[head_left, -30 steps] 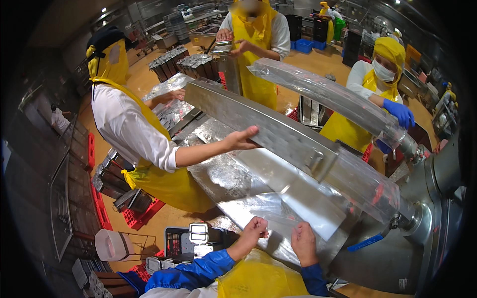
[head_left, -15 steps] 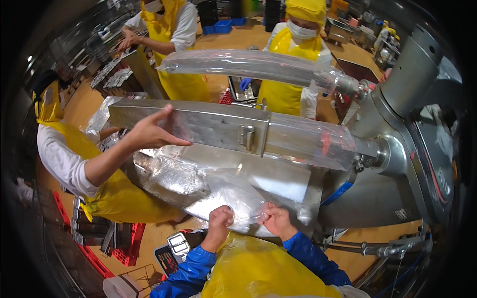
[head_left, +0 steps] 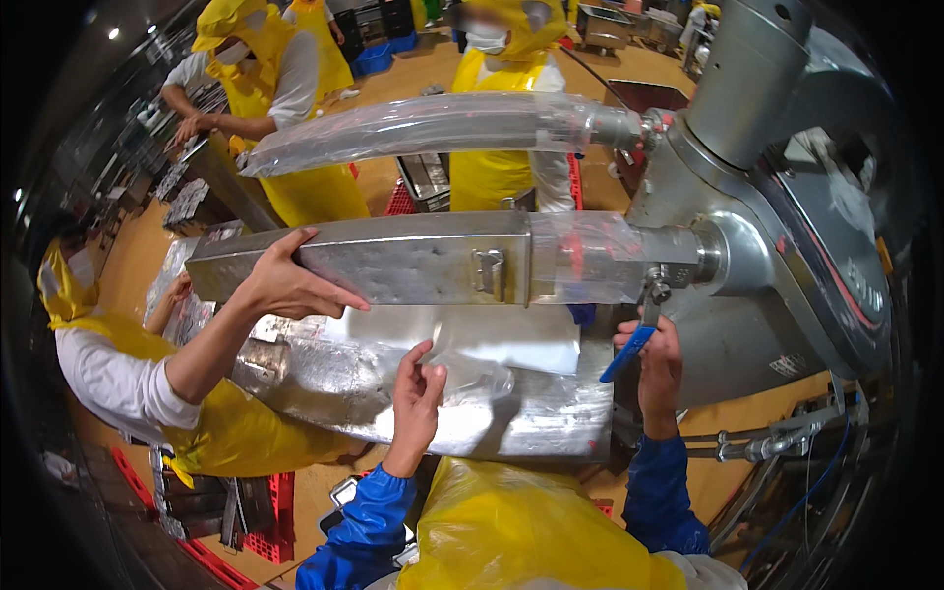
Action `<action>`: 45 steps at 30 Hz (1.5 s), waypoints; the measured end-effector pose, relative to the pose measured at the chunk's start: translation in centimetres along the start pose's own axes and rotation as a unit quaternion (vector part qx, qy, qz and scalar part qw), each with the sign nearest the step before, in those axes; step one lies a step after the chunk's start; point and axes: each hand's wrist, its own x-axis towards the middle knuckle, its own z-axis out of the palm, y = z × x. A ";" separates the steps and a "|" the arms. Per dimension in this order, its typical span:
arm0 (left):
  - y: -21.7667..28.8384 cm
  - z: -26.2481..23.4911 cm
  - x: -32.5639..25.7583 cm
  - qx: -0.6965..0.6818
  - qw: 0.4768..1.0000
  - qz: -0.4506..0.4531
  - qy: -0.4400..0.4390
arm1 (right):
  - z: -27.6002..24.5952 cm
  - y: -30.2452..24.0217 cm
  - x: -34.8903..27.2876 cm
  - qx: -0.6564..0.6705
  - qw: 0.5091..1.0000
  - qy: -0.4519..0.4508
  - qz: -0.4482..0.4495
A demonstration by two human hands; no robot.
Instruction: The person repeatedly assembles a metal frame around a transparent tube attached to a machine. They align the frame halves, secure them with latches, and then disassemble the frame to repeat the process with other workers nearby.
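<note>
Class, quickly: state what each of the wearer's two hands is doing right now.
Left hand: fingers open, touching the clear plastic sheet on the metal tray.
Right hand: closed on the blue valve handle.

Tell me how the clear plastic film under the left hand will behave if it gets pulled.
The clear plastic film looks thin and wrinkled, so it is probably floppy and light. It shines on the metal tray, so it may slide easily. The left hand touches its edge with open fingers, so a pull there would likely bunch it.
</note>
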 end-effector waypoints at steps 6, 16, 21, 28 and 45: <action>2.2 8.2 2.9 -0.028 0.989 0.026 -0.141 | 1.5 0.7 0.6 0.052 0.998 -0.016 0.044; 2.6 11.9 3.8 0.006 0.992 0.093 -0.082 | 1.7 0.3 0.6 0.061 0.996 -0.014 0.061; 2.3 12.5 3.9 -0.099 0.991 0.082 -0.033 | 1.6 0.0 0.7 0.053 0.996 -0.032 0.065; 2.3 12.5 3.6 -0.081 0.994 0.065 -0.031 | 1.6 0.3 0.6 -0.017 0.999 -0.009 0.050; 4.1 10.6 4.0 0.036 0.986 0.023 -0.164 | 3.1 1.1 0.5 0.019 0.998 0.051 0.018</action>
